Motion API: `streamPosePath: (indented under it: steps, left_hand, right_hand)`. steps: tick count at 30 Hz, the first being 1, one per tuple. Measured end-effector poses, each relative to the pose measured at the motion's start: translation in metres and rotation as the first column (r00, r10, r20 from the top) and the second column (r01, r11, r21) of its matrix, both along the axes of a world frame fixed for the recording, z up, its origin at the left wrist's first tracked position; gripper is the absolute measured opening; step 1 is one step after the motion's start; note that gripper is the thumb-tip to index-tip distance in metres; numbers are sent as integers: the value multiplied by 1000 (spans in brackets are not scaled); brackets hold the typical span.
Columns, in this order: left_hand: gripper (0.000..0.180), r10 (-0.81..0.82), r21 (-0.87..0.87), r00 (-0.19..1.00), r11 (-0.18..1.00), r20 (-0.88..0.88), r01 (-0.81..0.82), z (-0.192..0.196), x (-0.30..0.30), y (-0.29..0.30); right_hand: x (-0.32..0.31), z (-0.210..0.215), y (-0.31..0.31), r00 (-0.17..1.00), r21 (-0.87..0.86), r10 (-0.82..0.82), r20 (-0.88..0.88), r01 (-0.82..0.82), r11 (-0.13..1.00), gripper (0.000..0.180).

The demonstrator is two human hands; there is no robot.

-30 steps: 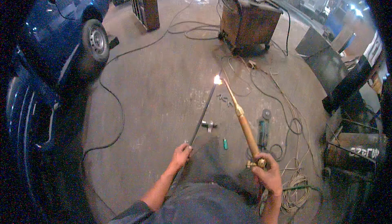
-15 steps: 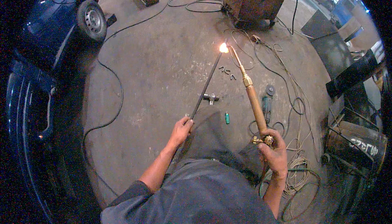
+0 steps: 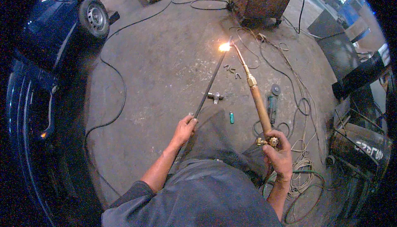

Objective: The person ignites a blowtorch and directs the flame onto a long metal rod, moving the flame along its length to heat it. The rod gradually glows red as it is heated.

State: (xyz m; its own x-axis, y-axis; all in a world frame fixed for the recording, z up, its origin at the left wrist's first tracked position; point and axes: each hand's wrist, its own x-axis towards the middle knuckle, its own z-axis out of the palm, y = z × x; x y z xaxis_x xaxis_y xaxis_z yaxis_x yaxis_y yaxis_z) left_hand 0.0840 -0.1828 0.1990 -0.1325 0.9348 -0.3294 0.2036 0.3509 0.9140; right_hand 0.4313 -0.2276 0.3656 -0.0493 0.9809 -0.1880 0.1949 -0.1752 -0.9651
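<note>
My left hand [image 3: 185, 131] is closed around the lower part of a long dark metal rod [image 3: 212, 82], which slants up and away. In my right hand [image 3: 279, 154] is a brass gas torch [image 3: 259, 105], gripped near its valve knobs. Its thin bent nozzle points at the rod's far end, where a bright orange-white glow [image 3: 224, 47] hides the tip. On the floor below lie several small bent metal pieces [image 3: 232, 71], a shiny T-shaped metal piece [image 3: 215, 97] partly behind the rod, and a green lighter [image 3: 232, 118].
An angle grinder [image 3: 273, 103] lies right of the torch. Hoses and cables [image 3: 300, 177] coil and trail along the right. A rusty wheeled cabinet [image 3: 260, 1] stands ahead, a blue car [image 3: 53, 16] at left, and a dark cylinder [image 3: 364, 144] at right.
The glow at the rod's end has spread leftward and looks more orange. Both hands keep their grips and have hardly moved; the whole view has shifted slightly.
</note>
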Motion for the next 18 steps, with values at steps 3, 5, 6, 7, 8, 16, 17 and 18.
streamPosePath:
  steps: [3, 5, 6, 7, 8, 16, 17, 18]
  left_hand:
    - [30, -10, 1, 1000, 1000, 19, 10, -7, -3, -2]
    - [30, -8, -6, 1000, 1000, 24, 8, -11, -5, -2]
    - [30, -3, -11, 1000, 1000, 21, 3, -7, -3, -2]
    - [30, 2, -16, 1000, 1000, 18, -1, -5, -2, -2]
    - [30, -1, -26, 1000, 1000, 16, 1, -7, -2, -3]
    - [28, 10, -64, 999, 998, 46, -7, -2, -2, -2]
    - [28, 1, -54, 999, 999, 32, 1, 0, -2, -2]
    - [28, -10, -45, 1000, 999, 18, 10, 5, -1, -1]
  right_hand:
    - [-5, 8, -2, 997, -79, -48, -61, 44, 996, 39]
    - [-7, 10, -2, 996, -120, -63, -61, 55, 991, 39]
    - [-7, 11, -2, 996, -143, -72, -60, 63, 988, 39]
    - [-6, 7, -2, 997, -75, -58, -54, 54, 996, 39]
    - [-5, -1, -1, 998, -8, -44, -48, 44, 999, 39]
    - [-6, 8, 0, 993, -91, -67, -93, 58, 994, 39]
    - [-6, 9, 0, 994, -91, -63, -87, 55, 994, 39]
    - [-5, 9, 1, 995, -93, -60, -81, 52, 994, 39]
